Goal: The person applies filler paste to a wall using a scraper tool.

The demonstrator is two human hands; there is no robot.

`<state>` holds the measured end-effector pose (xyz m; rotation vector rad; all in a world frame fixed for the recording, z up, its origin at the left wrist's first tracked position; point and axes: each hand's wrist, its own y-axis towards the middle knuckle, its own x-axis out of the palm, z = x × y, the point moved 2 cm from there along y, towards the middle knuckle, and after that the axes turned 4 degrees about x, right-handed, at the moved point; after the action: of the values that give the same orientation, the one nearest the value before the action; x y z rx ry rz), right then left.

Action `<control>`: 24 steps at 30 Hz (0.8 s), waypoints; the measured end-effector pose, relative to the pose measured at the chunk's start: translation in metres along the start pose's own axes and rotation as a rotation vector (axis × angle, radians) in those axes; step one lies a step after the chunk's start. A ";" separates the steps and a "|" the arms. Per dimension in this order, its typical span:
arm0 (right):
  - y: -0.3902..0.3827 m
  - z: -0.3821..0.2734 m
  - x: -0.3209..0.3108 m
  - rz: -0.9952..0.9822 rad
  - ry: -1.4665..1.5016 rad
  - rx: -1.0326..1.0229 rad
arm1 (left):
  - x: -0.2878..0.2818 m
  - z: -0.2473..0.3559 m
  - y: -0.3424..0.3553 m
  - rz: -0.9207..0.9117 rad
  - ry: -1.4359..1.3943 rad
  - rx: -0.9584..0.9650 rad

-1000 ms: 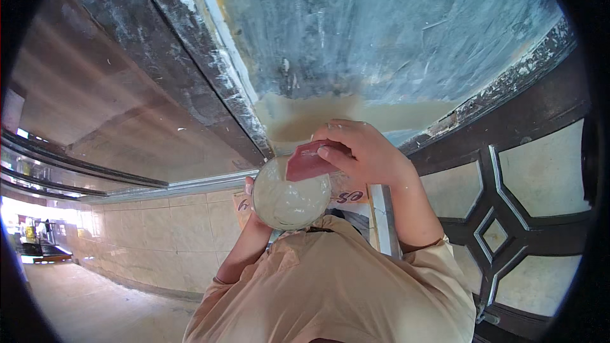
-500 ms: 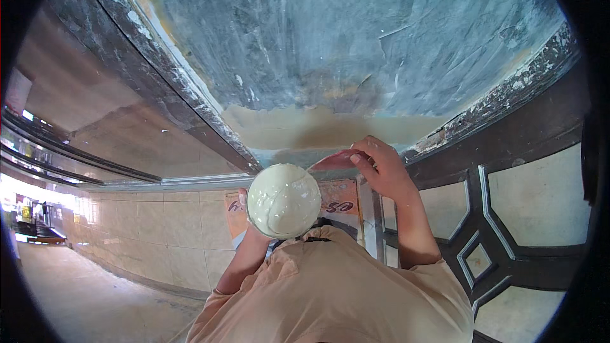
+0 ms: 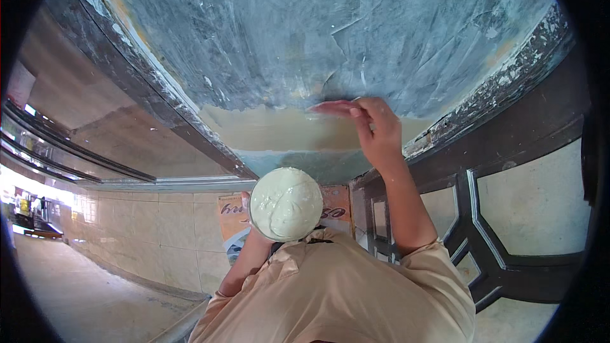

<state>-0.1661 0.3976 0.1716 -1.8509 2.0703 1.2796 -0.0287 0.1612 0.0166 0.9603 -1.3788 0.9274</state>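
My left hand holds a round container heaped with creamy pale paste at the bottom centre, its fingers partly hidden behind it. Higher up and to the right, my right hand grips a flat pink scraper, slightly blurred, whose edge is at the patchy blue-grey wall surface, along the upper border of a smooth beige band. Whether the edge touches the surface is hard to tell.
A dark grilled door with pale panels stands at the right. Brown panels run along the left, above beige tiles. An orange printed sheet lies behind the container. The floor shows at lower left, with blurry objects beyond.
My right hand and the scraper have left the container and moved up onto the wall. The container, in my left hand, is now uncovered and slightly lower in view.
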 end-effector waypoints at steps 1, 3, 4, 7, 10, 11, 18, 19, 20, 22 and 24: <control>0.002 -0.007 -0.009 0.096 0.024 -0.060 | -0.001 -0.002 0.000 0.002 0.025 0.006; 0.002 -0.014 -0.018 0.189 0.055 -0.123 | -0.004 -0.006 -0.002 0.010 0.075 0.019; 0.001 -0.015 -0.019 0.109 0.069 -0.126 | -0.005 -0.007 -0.004 0.015 0.101 0.027; -0.005 0.004 -0.006 -0.034 0.014 -0.175 | -0.007 -0.015 -0.004 0.022 0.175 0.032; 0.000 0.008 0.002 -0.031 -0.060 -0.246 | -0.009 -0.021 -0.002 0.026 0.254 0.042; 0.003 0.007 0.002 0.037 -0.070 -0.265 | -0.010 -0.022 -0.002 0.029 0.281 0.048; -0.003 -0.015 -0.011 -0.027 0.064 -0.213 | 0.004 -0.031 -0.013 0.111 0.313 0.077; -0.007 -0.002 -0.002 -0.021 0.063 -0.213 | 0.008 -0.033 -0.012 0.066 0.282 0.066; -0.011 0.012 0.009 -0.062 -0.020 -0.212 | 0.007 -0.034 -0.012 0.079 0.266 0.090; -0.007 0.013 0.010 -0.100 -0.106 -0.213 | 0.009 -0.034 -0.011 0.071 0.270 0.083; 0.002 0.007 0.001 0.128 -0.018 -0.190 | 0.008 -0.030 -0.013 0.068 0.283 0.087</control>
<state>-0.1712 0.4016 0.1674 -1.7944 2.1568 1.5681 -0.0060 0.1844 0.0253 0.8151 -1.1443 1.1358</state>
